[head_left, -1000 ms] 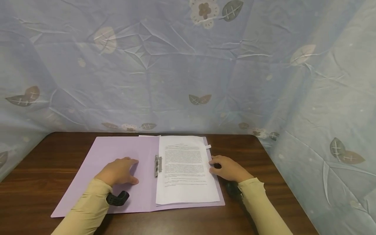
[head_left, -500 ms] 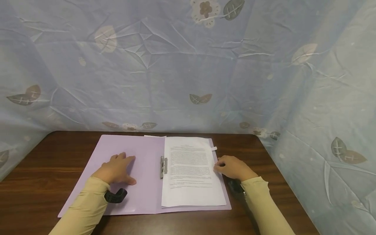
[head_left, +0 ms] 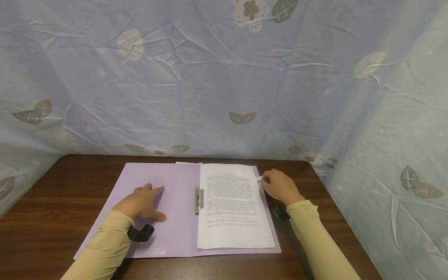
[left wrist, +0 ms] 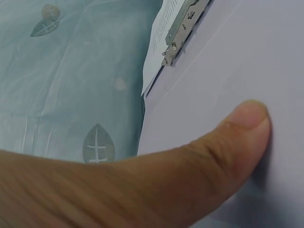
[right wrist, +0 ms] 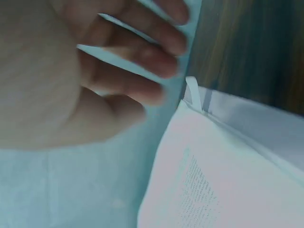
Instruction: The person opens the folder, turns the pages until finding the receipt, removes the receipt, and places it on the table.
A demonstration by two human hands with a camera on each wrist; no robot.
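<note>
A lilac folder (head_left: 175,237) lies spread open on the table. Printed sheets (head_left: 234,233) cover its right side, beside a metal binder clip (head_left: 199,200) at the spine. On the left cover rests my left hand (head_left: 141,203), fingers spread; its thumb (left wrist: 228,137) fills the lower part of the left wrist view. My right hand (head_left: 280,186) is at the upper right edge of the sheets, fingers loosely bent, close by a small white tab (head_left: 259,178). In the right wrist view, that tab (right wrist: 194,94) sticks out free, a short gap from the fingertips.
Brown wooden table (head_left: 45,194) surrounds the folder, its far edge against a patterned curtain (head_left: 210,97). Another curtain side hangs along the right. A white paper edge (head_left: 189,163) shows past the folder's top. Black straps (head_left: 140,233) are at my wrists.
The folder and its sheets have slid a little to the right. My right hand has moved from the sheets' right edge up to the white tab. The left hand stays on the cover.
</note>
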